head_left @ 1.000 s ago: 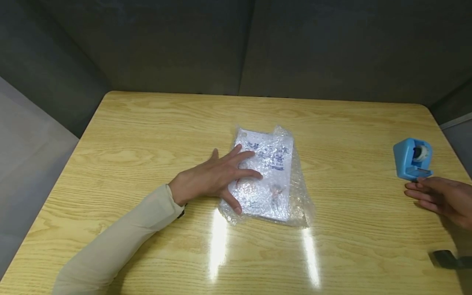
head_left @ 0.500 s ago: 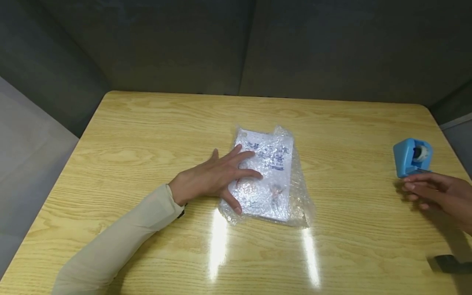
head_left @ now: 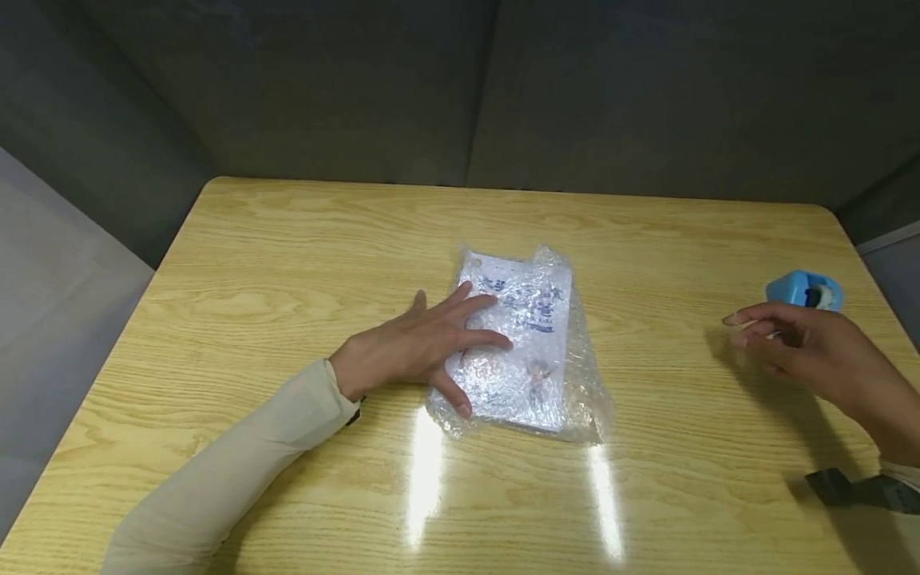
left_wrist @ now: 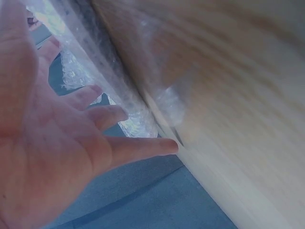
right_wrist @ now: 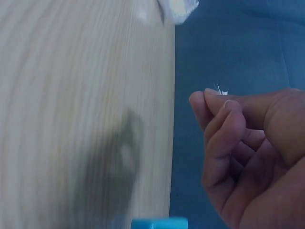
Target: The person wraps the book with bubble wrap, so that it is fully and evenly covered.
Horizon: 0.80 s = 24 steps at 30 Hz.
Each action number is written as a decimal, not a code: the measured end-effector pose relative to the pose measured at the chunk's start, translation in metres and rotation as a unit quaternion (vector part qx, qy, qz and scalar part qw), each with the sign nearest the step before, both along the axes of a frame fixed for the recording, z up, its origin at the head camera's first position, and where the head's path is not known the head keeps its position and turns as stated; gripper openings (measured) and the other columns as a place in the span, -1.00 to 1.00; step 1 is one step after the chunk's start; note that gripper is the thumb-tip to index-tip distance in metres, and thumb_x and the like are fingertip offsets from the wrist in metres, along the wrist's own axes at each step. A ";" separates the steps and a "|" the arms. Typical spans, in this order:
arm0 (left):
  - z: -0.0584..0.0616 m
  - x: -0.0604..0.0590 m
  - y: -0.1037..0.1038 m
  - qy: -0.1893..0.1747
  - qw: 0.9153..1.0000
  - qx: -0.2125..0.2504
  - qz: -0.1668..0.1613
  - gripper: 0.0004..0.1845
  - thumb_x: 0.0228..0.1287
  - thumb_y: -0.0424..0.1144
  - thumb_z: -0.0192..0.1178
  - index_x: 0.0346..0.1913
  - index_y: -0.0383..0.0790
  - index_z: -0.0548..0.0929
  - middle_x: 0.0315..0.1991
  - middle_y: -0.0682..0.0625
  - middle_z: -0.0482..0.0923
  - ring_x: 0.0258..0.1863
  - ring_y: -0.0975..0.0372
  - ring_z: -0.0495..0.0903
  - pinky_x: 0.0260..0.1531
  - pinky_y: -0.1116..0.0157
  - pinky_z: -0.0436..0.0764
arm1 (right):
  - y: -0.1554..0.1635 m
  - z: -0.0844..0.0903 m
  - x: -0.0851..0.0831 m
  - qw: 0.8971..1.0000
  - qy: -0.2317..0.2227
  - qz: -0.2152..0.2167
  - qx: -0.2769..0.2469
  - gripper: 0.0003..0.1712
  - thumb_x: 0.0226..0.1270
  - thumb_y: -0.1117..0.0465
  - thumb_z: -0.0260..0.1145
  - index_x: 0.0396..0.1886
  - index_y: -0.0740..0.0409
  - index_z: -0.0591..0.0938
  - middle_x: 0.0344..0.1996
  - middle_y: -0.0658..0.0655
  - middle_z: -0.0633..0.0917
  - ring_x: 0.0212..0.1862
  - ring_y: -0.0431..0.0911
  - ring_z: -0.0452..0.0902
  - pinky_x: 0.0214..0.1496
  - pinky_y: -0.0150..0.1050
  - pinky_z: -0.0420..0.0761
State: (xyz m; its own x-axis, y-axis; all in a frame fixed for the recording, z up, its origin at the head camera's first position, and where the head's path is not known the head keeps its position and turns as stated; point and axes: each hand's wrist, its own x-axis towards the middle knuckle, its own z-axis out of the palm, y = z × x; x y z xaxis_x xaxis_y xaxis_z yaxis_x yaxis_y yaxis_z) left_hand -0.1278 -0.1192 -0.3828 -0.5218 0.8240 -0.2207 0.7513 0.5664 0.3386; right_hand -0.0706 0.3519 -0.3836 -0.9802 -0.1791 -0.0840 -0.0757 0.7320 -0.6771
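Observation:
A white book [head_left: 528, 375] with blue lettering lies in clear bubble wrap [head_left: 585, 391] mid-table. Fingers spread, my left hand [head_left: 424, 343] rests on its left side; the left wrist view shows the little finger straight along the package's edge. My right hand [head_left: 819, 347] is above the table at the right, its thumb and index finger pinching a short piece of clear tape [right_wrist: 224, 92]. Only a small glint of the tape shows. Just behind that hand stands a blue tape dispenser [head_left: 787, 288], its front part hidden by the hand.
The wood-grain table [head_left: 309, 239] has its far edge against dark grey panels [head_left: 345, 96]. A pale panel [head_left: 57, 319] stands on the left. Two bright reflections show on the tabletop near the front.
My right hand has come away from the dispenser's front, moving left and slightly up with the tape between its fingertips. My left hand and the wrapped book have stayed put.

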 end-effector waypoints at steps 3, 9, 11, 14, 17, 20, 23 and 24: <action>0.000 0.000 0.001 -0.005 1.000 -0.003 0.002 0.08 -0.19 0.46 0.41 0.53 0.30 0.41 0.69 -0.06 -0.11 0.64 -0.17 -0.23 0.24 -0.58 0.17 | -0.010 0.004 -0.007 0.999 0.018 0.048 -0.014 -0.16 0.47 0.46 0.31 0.65 0.00 0.25 -0.37 -0.04 0.74 -0.58 -0.10 0.36 -0.62 -0.22 0.27; 0.002 0.000 0.001 -0.010 1.000 -0.007 0.005 0.08 -0.19 0.45 0.42 0.54 0.30 0.41 0.69 -0.06 -0.11 0.64 -0.16 -0.25 0.25 -0.58 0.14 | -0.039 0.008 -0.021 0.992 0.040 0.113 -0.025 -0.04 0.41 0.50 0.34 0.68 0.03 0.15 -0.27 -0.03 0.77 -0.39 -0.13 0.59 -0.50 -0.28 0.37; 0.002 0.000 0.000 -0.007 1.000 -0.007 0.004 0.08 -0.19 0.46 0.41 0.54 0.29 0.41 0.69 -0.06 -0.11 0.64 -0.16 -0.24 0.25 -0.58 0.15 | -0.049 0.010 -0.027 0.988 0.046 0.144 -0.024 -0.07 0.43 0.50 0.32 0.68 0.08 0.15 -0.25 -0.02 0.76 -0.35 -0.13 0.60 -0.47 -0.28 0.41; 0.002 0.000 0.000 -0.003 1.000 -0.005 0.001 0.08 -0.19 0.46 0.41 0.54 0.29 0.41 0.69 -0.07 -0.10 0.64 -0.17 -0.23 0.24 -0.58 0.16 | -0.066 0.014 -0.035 0.983 0.035 0.177 -0.029 -0.11 0.48 0.45 0.29 0.68 0.05 0.13 -0.22 0.04 0.75 -0.31 -0.11 0.62 -0.41 -0.29 0.47; 0.001 0.000 -0.001 0.003 1.000 -0.001 -0.001 0.08 -0.20 0.47 0.40 0.53 0.29 0.41 0.68 -0.08 -0.09 0.64 -0.17 -0.20 0.24 -0.57 0.18 | -0.084 0.018 -0.043 0.977 0.024 0.207 -0.042 -0.13 0.51 0.44 0.27 0.68 0.04 0.13 -0.21 0.08 0.75 -0.28 -0.08 0.65 -0.35 -0.29 0.54; 0.001 0.000 -0.001 0.004 1.000 0.003 -0.002 0.08 -0.20 0.47 0.40 0.53 0.29 0.42 0.68 -0.08 -0.09 0.64 -0.18 -0.19 0.24 -0.58 0.18 | -0.102 0.022 -0.050 0.971 0.015 0.230 -0.058 -0.15 0.52 0.43 0.26 0.67 0.05 0.14 -0.23 0.09 0.75 -0.27 -0.05 0.66 -0.30 -0.28 0.58; 0.000 0.001 -0.002 0.006 1.000 0.005 -0.004 0.08 -0.20 0.46 0.40 0.53 0.28 0.42 0.68 -0.09 -0.09 0.64 -0.18 -0.19 0.24 -0.58 0.18 | -0.120 0.024 -0.056 0.965 0.003 0.250 -0.074 -0.17 0.53 0.42 0.26 0.67 0.04 0.16 -0.23 0.09 0.74 -0.24 -0.01 0.66 -0.24 -0.28 0.60; 0.001 0.001 -0.002 0.007 1.000 0.006 -0.005 0.08 -0.19 0.46 0.40 0.53 0.28 0.41 0.68 -0.09 -0.09 0.64 -0.18 -0.19 0.23 -0.58 0.18 | -0.126 0.025 -0.058 0.964 -0.004 0.255 -0.080 -0.17 0.53 0.41 0.26 0.67 0.03 0.16 -0.23 0.09 0.74 -0.24 0.01 0.65 -0.25 -0.27 0.59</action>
State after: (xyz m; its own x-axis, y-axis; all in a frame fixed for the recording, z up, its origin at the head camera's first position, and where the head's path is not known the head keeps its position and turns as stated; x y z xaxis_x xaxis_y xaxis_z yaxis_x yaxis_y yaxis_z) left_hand -0.1271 -0.1208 -0.3822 -0.5170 0.8312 -0.2045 0.7611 0.5557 0.3345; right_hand -0.1284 0.2256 -0.3590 -0.7612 -0.6482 -0.0224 -0.3923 0.4877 -0.7799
